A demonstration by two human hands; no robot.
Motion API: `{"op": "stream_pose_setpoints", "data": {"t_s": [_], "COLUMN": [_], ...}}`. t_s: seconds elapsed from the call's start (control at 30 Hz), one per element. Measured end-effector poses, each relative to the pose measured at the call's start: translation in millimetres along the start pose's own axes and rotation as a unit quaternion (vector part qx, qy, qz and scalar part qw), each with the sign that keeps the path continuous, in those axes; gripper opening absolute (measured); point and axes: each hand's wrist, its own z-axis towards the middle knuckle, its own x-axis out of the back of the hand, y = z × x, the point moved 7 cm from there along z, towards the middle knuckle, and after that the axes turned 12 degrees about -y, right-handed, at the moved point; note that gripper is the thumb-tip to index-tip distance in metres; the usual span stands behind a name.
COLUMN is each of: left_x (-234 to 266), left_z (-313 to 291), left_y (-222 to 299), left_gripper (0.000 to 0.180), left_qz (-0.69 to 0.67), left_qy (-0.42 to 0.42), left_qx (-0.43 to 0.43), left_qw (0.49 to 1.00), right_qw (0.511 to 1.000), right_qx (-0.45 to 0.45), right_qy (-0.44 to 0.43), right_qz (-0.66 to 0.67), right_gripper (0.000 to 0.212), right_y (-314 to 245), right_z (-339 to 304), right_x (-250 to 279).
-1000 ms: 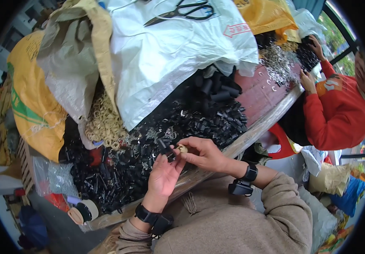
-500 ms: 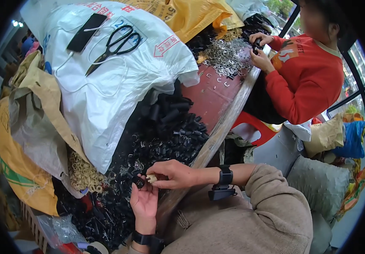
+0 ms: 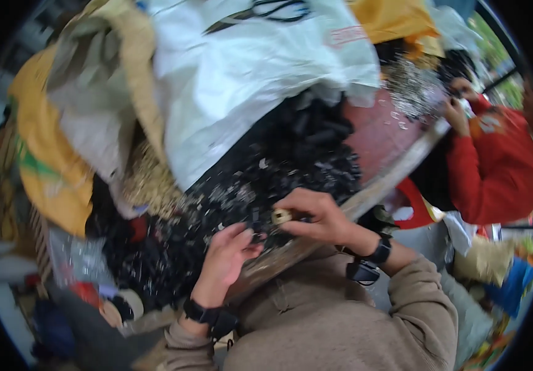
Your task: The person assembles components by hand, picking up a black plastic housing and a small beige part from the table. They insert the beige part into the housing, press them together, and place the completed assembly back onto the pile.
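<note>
Over the near edge of the heap, my right hand (image 3: 316, 214) pinches a short cream-coloured ring-shaped piece (image 3: 281, 216) between thumb and fingers; a hole shows in its end. To its left, my left hand (image 3: 229, 252) is turned palm up with curled fingers. A small black part (image 3: 258, 237) shows at its fingertips, blurred by motion. The two hands are apart, with a gap between the cream piece and the left fingers. Beneath and beyond them spreads a pile of small black plastic parts (image 3: 322, 167), mixed with shiny metal bits.
A large white sack (image 3: 217, 117) lies beyond the pile, with black-handled scissors (image 3: 260, 13) on top. Left are an open tan sack (image 3: 93, 80) and cream rings (image 3: 149, 185). A wooden edge (image 3: 396, 170) borders the table. A co-worker in red (image 3: 495, 167) handles parts by metal clips (image 3: 411, 86).
The view has shifted and blurred. My hands have drawn apart: the right one carries the cream piece away from the left, where before they met at the fingertips.
</note>
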Motion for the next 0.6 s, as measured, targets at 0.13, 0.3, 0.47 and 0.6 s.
{"op": "stream_pose_setpoints", "data": {"t_s": [0.13, 0.3, 0.47, 0.6], "left_x": [-2, -4, -2, 1], "left_z": [-8, -19, -27, -33], "left_y": [-4, -13, -20, -27], "left_gripper": [0.027, 0.029, 0.032, 0.032], "left_qz": [-0.004, -0.029, -0.021, -0.024], "left_qy": [-0.013, -0.057, -0.078, -0.080], "left_qx": [0.014, 0.042, 0.065, 0.087], "left_qw": [1.000, 0.997, 0.995, 0.993], "right_qw": [0.998, 0.984, 0.966, 0.955], "right_qx": [0.044, 0.097, 0.137, 0.151], "right_qy": [-0.032, -0.109, -0.172, -0.215], "right_qz": [-0.019, -0.105, -0.133, -0.140], "right_gripper": [0.028, 0.029, 0.031, 0.030], "right_y": [-21, -38, -48, -58], "right_z": [8, 14, 16, 19], "right_x": [-8, -28, -43, -50]}}
